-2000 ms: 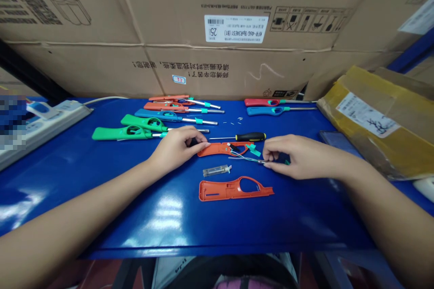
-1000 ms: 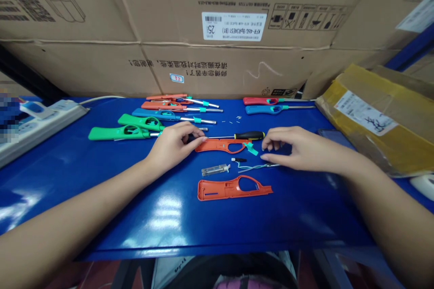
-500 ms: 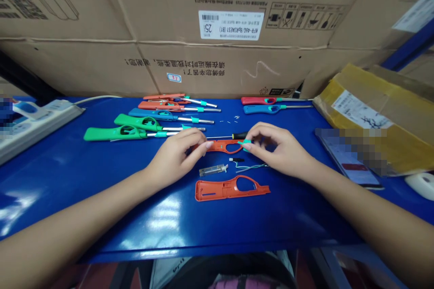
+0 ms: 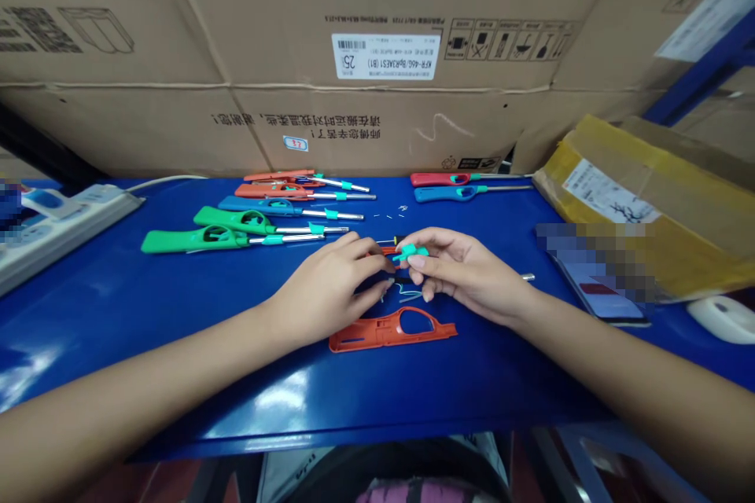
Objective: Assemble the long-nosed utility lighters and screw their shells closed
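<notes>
My right hand [image 4: 463, 271] pinches a small teal plastic trigger [image 4: 411, 253] between thumb and fingers, above an orange lighter shell half [image 4: 388, 250] mostly hidden by both hands. My left hand [image 4: 336, 279] is curled, thumb and forefinger apart, with the thumb tip at the end of a small black igniter piece [image 4: 404, 280]. Thin wires [image 4: 406, 291] trail from that piece. Under the left hand, only the tip of the clear fuel tank [image 4: 382, 299] shows. Nearer me, a second orange shell half [image 4: 392, 330] lies with its inside up.
Several green, blue and orange lighters [image 4: 227, 239] lie at the back left; a red and a blue one [image 4: 448, 194] lie at the back right. A screwdriver [image 4: 392, 241] sits behind the hands. Right are a phone [image 4: 595, 275], yellow-taped carton [image 4: 661, 236] and white mouse [image 4: 723, 318]; left, a power strip [image 4: 71, 224].
My right hand has lifted the teal trigger off the orange shell half. My left hand has left that shell and come toward me and right, to the black igniter piece. The view has shifted slightly.
</notes>
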{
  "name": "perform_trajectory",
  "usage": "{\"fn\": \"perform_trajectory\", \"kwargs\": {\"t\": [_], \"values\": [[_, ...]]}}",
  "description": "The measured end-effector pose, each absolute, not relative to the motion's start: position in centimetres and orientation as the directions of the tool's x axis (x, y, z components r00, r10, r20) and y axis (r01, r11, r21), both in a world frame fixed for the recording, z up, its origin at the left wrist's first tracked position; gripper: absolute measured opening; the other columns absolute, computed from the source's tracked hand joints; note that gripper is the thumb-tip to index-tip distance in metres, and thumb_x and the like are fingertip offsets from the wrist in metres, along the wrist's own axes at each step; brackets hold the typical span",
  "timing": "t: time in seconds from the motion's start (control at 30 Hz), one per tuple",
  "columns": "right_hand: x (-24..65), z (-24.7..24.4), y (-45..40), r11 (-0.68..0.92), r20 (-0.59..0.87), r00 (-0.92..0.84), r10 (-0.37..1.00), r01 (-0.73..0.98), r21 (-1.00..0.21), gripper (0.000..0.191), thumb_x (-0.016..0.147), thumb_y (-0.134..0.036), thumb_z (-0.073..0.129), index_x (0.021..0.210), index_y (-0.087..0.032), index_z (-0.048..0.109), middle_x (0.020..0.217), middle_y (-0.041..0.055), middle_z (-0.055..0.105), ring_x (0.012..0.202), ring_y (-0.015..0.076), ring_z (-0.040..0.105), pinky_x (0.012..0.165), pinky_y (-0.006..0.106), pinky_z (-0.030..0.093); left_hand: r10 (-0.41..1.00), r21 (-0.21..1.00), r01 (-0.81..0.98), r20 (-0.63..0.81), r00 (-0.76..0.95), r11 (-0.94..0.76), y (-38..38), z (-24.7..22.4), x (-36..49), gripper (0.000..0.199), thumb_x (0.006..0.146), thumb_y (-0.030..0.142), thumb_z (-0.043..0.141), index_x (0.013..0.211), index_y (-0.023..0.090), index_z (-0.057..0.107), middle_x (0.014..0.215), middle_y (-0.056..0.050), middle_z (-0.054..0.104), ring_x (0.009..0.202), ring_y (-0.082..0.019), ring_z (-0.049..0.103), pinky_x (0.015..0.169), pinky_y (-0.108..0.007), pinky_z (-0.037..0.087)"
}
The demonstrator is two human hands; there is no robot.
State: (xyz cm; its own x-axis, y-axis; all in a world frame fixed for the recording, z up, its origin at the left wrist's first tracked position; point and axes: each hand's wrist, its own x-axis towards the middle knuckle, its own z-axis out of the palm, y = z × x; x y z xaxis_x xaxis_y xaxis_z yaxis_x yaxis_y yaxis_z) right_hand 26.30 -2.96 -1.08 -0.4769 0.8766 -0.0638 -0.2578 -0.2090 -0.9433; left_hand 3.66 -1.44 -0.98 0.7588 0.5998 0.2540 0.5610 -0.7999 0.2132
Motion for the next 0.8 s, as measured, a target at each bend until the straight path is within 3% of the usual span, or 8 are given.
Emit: {"fn": "perform_trajectory", "kwargs": {"t": [0.13, 0.33, 0.57, 0.8], "values": [[26.7, -0.7, -2.8, -0.271, -0.127, -0.427, 0.895, -0.294, -0.917, 0.022, 0.074, -0.021, 0.084, 0.096, -0.019, 0.077, 0.078, -0.0020, 0.072, 0.070, 0.0068, 0.069, 0.070, 0.016, 0.060, 0.614, 0.217, 0.575, 0.240, 0.752, -0.789, -0.9, -0.7, 4.8, 0.022, 0.100, 0.029, 0.054, 0.108, 0.019, 0.071, 0.101, -0.007, 0.066, 0.094, -0.023, 0.058, 0.084, -0.037, 0.050], [27.0, -1.0, -2.4, -0.252, -0.161, -0.293, 0.943, -0.305, -0.918, 0.023, 0.071, -0.029, 0.087, 0.091, -0.019, 0.080, 0.085, 0.0015, 0.077, 0.078, 0.0101, 0.072, 0.082, 0.022, 0.061, 0.602, 0.110, 0.593, 0.194, 0.774, -0.798, -0.4, -0.5, 5.8, 0.020, 0.097, 0.033, 0.060, 0.099, 0.018, 0.073, 0.100, -0.007, 0.066, 0.093, -0.025, 0.057, 0.081, -0.038, 0.050], [27.6, -1.4, -1.9, -0.081, -0.045, -0.249, 0.967, -0.136, -0.987, 0.036, 0.069, -0.030, 0.088, 0.103, -0.021, 0.077, 0.097, 0.0040, 0.078, 0.091, 0.0164, 0.073, 0.093, 0.034, 0.057, 0.615, 0.206, 0.585, 0.129, 0.778, -0.784, 0.2, -0.8, 6.1, 0.008, 0.093, 0.022, 0.065, 0.098, 0.019, 0.071, 0.098, -0.005, 0.067, 0.094, -0.023, 0.059, 0.083, -0.036, 0.049], [27.7, -0.8, -1.9, 0.101, 0.114, -0.238, 0.964, -0.065, -0.993, 0.031, 0.072, -0.028, 0.085, 0.099, -0.020, 0.072, 0.103, 0.0044, 0.074, 0.094, 0.0174, 0.069, 0.093, 0.036, 0.055, 0.620, 0.282, 0.556, 0.257, 0.741, -0.782, -1.1, 0.0, 6.1, 0.004, 0.093, 0.019, 0.066, 0.093, 0.017, 0.069, 0.087, -0.003, 0.071, 0.084, -0.020, 0.063, 0.071, -0.031, 0.049]]}}
